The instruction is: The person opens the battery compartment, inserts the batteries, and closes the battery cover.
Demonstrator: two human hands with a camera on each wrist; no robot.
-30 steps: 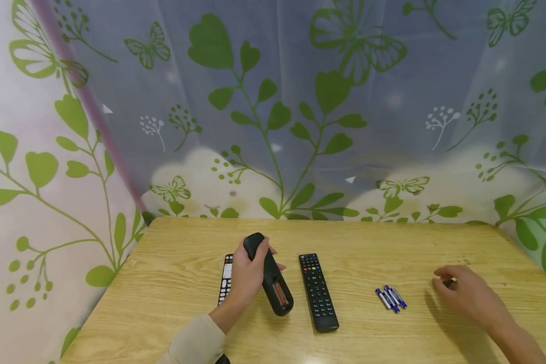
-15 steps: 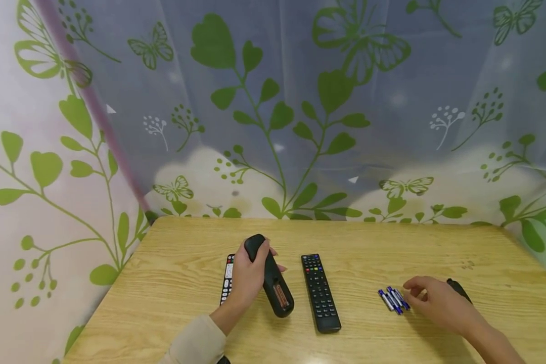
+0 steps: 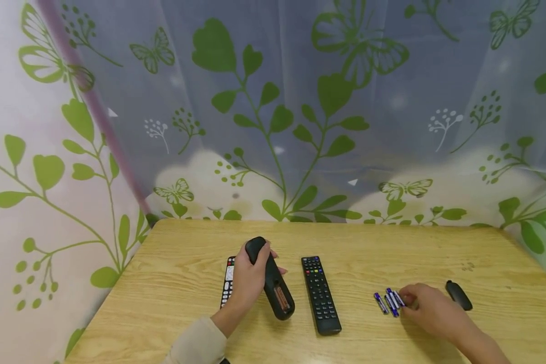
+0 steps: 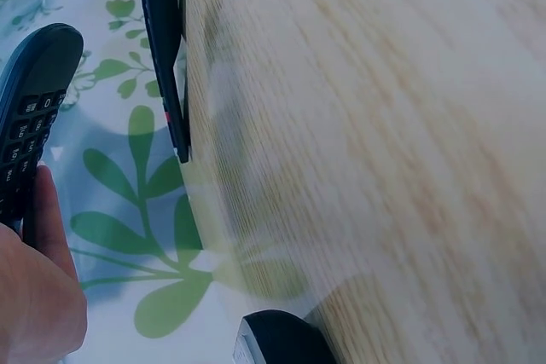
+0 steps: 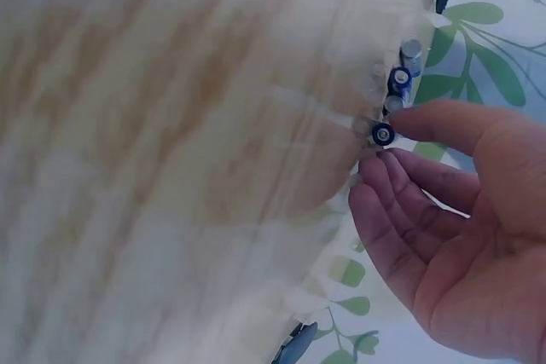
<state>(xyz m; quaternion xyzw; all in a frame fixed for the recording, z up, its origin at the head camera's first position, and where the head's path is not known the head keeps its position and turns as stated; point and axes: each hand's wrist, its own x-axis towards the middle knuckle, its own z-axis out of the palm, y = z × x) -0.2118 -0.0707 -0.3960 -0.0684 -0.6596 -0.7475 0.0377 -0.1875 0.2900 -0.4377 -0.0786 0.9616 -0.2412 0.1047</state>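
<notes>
In the head view my left hand grips a black remote control, its back turned up and the battery compartment uncovered, with metal contacts showing. Its button side faces the left wrist camera. My right hand is at several blue-and-silver batteries lying side by side on the table. In the right wrist view, the thumb and fingertips pinch the nearest battery. To the right of that hand lies a small black battery cover.
Another black remote lies buttons up at the middle of the wooden table. A remote with white buttons is partly hidden behind the left hand. A leaf-patterned curtain hangs at the table's far edge.
My right hand has moved left from the battery cover, which now lies released on the table, to the batteries. One battery now lies slightly apart from the others. The left hand keeps its hold.
</notes>
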